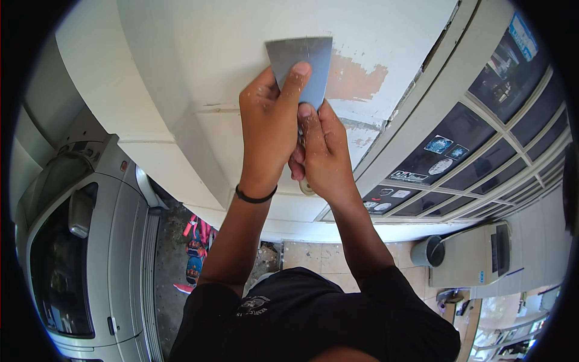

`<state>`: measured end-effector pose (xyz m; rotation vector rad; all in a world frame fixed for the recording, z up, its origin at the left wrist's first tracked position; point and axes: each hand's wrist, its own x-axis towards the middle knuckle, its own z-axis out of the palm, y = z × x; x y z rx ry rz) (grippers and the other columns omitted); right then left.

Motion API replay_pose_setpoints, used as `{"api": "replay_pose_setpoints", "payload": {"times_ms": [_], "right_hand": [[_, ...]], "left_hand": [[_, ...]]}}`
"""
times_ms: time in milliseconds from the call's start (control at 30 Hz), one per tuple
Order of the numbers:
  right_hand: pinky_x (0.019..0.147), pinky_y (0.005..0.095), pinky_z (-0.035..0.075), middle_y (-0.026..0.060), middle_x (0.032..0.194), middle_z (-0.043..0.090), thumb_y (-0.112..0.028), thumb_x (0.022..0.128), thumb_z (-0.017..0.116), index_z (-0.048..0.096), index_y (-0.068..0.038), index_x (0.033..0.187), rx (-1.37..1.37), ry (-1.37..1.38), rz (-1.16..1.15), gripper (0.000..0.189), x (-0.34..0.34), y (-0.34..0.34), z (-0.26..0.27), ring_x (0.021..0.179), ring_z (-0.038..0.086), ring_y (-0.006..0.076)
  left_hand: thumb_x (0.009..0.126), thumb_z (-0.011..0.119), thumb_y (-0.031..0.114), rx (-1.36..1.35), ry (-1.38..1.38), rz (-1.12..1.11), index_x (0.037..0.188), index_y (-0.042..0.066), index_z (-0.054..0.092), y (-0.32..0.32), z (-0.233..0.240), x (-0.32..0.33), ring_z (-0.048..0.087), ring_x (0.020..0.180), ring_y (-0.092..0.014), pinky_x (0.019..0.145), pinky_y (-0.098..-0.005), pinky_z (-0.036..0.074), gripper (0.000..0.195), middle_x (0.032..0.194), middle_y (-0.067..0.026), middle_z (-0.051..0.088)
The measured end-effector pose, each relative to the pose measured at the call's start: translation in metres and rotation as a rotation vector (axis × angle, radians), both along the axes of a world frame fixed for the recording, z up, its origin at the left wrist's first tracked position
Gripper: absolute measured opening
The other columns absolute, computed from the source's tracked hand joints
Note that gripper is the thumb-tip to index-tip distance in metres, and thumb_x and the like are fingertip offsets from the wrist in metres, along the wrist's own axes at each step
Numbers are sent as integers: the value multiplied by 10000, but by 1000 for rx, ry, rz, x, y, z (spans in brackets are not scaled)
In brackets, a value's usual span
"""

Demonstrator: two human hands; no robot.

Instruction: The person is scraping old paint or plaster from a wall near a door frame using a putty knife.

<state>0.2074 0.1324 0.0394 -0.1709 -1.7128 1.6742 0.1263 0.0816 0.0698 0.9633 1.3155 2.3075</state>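
Note:
A wide metal putty knife point(312, 50) is held in both my hands, its blade pointing up in front of a white painted wall point(217, 50). My left hand point(267, 126) grips the blade's left side, thumb flat on the metal face and fingers behind. Lower down, my right hand point(326, 154) wraps the handle point(306, 186), whose rounded end shows below the fingers. Pale flecks dot both hands. Right of the blade, a patch of stripped paint point(355, 78) shows pinkish-brown beneath. Whether the blade edge touches the wall I cannot tell.
A paned window point(461, 124) with stickers is at right, beside a cracked joint point(418, 72). A silver vehicle point(108, 244) stands at left, near pink and blue items point(194, 248) on the ground. A grey bucket point(420, 254) stands by a white appliance point(461, 264) on the tiled floor point(312, 257).

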Motion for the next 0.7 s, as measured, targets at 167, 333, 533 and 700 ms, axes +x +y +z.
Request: {"api": "replay_pose_setpoints", "payload": {"times_ms": [167, 333, 533, 700], "right_hand": [[369, 248, 345, -4, 599, 444, -282, 1134, 367, 504, -53, 1153, -141, -106, -4, 268, 20, -6, -37, 411, 391, 70], [368, 249, 347, -1, 592, 439, -292, 1134, 368, 485, -59, 1062, -37, -24, -60, 271, 6, -4, -7, 404, 390, 79], [528, 263, 493, 55, 842, 561, -319, 1133, 373, 514, -43, 1189, -29, -35, -188, 315, 49, 20, -70, 660, 579, 109], [487, 244, 420, 26, 713, 535, -335, 1132, 390, 512, -49, 1138, -49, -169, -241, 311, 96, 43, -67, 551, 469, 71]], "left_hand": [[999, 695, 305, 100, -3, 49, 941, 23, 683, 23, -61, 6, 519, 538, -22, 421, -194, 377, 288, 732, 15, 640], [998, 691, 317, -23, 37, -46, 926, 22, 662, 7, -11, -1, 530, 487, -42, 412, -201, 393, 305, 691, -7, 627], [1052, 599, 282, -112, 195, 113, 1065, 26, 671, -13, -69, -1, 687, 741, -120, 642, -243, 513, 266, 875, -62, 721], [1120, 407, 294, 64, 386, 1006, 1201, -42, 624, -82, -95, -47, 687, 916, -184, 730, -291, 514, 407, 1016, -142, 743]]}}
